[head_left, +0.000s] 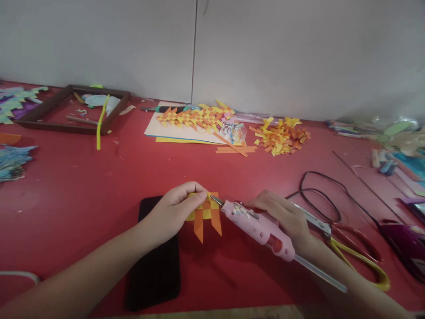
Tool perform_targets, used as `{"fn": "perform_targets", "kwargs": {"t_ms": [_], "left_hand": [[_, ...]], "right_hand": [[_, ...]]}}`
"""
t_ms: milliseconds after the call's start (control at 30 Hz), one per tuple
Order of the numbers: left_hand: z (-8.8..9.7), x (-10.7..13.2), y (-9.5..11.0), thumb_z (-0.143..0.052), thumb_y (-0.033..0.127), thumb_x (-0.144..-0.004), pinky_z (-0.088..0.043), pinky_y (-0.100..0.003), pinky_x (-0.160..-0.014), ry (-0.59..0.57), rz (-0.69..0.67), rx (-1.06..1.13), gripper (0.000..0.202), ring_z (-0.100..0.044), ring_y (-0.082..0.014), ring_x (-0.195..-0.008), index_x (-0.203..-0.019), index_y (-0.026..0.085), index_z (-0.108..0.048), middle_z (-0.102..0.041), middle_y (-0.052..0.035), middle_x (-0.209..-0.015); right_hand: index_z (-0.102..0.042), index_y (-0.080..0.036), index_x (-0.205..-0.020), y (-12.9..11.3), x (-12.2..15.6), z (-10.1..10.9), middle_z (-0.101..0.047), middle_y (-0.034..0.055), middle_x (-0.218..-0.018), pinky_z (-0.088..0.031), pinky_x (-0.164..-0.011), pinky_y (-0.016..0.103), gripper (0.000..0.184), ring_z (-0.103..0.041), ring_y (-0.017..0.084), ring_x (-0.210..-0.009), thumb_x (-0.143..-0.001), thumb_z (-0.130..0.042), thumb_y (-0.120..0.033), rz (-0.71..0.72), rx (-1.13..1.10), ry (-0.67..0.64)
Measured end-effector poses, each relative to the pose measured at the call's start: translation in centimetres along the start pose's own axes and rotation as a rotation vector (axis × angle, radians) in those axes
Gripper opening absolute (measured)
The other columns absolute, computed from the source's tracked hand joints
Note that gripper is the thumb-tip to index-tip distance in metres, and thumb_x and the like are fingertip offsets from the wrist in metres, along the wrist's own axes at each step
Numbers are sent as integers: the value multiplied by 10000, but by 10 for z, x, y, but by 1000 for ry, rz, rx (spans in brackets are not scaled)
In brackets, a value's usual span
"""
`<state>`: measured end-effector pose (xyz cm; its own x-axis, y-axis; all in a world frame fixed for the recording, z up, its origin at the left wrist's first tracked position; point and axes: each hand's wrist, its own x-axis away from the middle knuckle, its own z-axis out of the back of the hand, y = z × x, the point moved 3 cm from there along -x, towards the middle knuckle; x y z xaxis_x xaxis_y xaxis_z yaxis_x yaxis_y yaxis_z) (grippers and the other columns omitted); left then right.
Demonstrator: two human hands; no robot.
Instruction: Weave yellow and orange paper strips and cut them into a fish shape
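Note:
Between the thumb and fingers of my left hand [181, 206] is a small woven paper piece [207, 206] of orange and yellow strips, with two orange ends hanging down. My right hand [282, 215] is wrapped round a pink hot glue gun [257, 226]. The gun's metal nozzle points left and meets the upper part of the woven piece; whether glue is coming out is too small to tell. A clear glue stick [320, 274] sticks out of the gun's rear. Under my left wrist lies a black phone [154, 270].
Scissors [347, 248] with red and yellow handles and a dark cable [305, 190] lie right of my right hand. Further back are woven paper strips [195, 118] on sheets, a pile of paper bits [282, 135], and a brown frame [49, 106]. A wall closes the table's far side.

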<state>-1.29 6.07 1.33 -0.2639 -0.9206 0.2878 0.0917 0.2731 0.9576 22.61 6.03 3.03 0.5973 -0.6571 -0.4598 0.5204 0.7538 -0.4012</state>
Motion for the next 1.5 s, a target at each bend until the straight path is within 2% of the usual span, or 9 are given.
{"fn": "perform_targets", "kwargs": {"t_ms": [167,333,700,900,1067,1167,1333,1433,1500], "left_hand": [[0,-2,-5,-578,392,-887,-326,-243,-661,6,16,112,230,-444,-120,-700,-768,196,-582,-492,28,-756],[-1,-2,-6,-611,362,-860,-301,-232,-613,11,46,213,204,-425,-105,-650,-746,193,-597,-493,34,-719],[-3,0,-5,-660,353,-816,-320,-222,-574,35,93,283,181,-493,-111,-648,-735,192,-642,-580,16,-724],[-5,-1,0,-681,316,-776,-334,-201,-557,41,130,351,166,-494,-91,-612,-694,178,-640,-563,27,-661],[-5,-2,-3,-664,314,-794,-375,-188,-563,39,167,382,164,-522,-81,-596,-715,173,-640,-571,31,-658],[-2,-3,-6,-651,332,-821,-388,-179,-545,48,129,326,178,-529,-71,-568,-740,176,-621,-566,39,-652],[1,-6,-6,-613,428,-879,-363,-187,-426,63,20,138,232,-470,-60,-383,-878,198,-577,-533,75,-547],[1,-7,-4,-668,409,-845,-414,-189,-435,93,1,140,273,-516,-70,-395,-976,189,-575,-565,73,-562],[1,-6,-2,-711,393,-811,-450,-192,-446,107,1,164,311,-549,-76,-419,-993,181,-576,-589,67,-595]], "right_hand": [[-603,-177,-1008,-2,-1,2,-629,50,-760,-454,-593,294,182,-580,165,-665,-985,-462,-290,12,13,-12],[-615,-175,-986,-2,-2,3,-631,43,-744,-450,-576,291,166,-573,161,-648,-959,-482,-271,4,23,-20],[-618,-185,-971,-2,-2,2,-654,57,-747,-461,-582,300,146,-597,179,-660,-926,-482,-206,26,68,-39],[-606,-178,-953,-3,-3,3,-644,58,-737,-449,-571,300,139,-579,174,-639,-934,-471,-202,50,98,-38],[-624,-176,-944,-2,-1,2,-645,60,-744,-448,-576,305,161,-579,180,-647,-924,-468,-212,32,110,-46],[-621,-178,-959,-1,-2,6,-650,65,-745,-453,-577,310,171,-585,187,-644,-927,-466,-244,45,135,-48],[-593,-198,-967,7,-2,16,-645,50,-737,-451,-553,280,95,-596,165,-619,-901,-526,-212,-7,210,66],[-576,-207,-941,9,-1,20,-622,28,-720,-428,-531,265,98,-574,143,-586,-850,-568,-173,-76,218,157],[-571,-209,-930,8,0,19,-614,21,-713,-419,-525,266,108,-563,140,-574,-830,-575,-169,-98,215,171]]}}
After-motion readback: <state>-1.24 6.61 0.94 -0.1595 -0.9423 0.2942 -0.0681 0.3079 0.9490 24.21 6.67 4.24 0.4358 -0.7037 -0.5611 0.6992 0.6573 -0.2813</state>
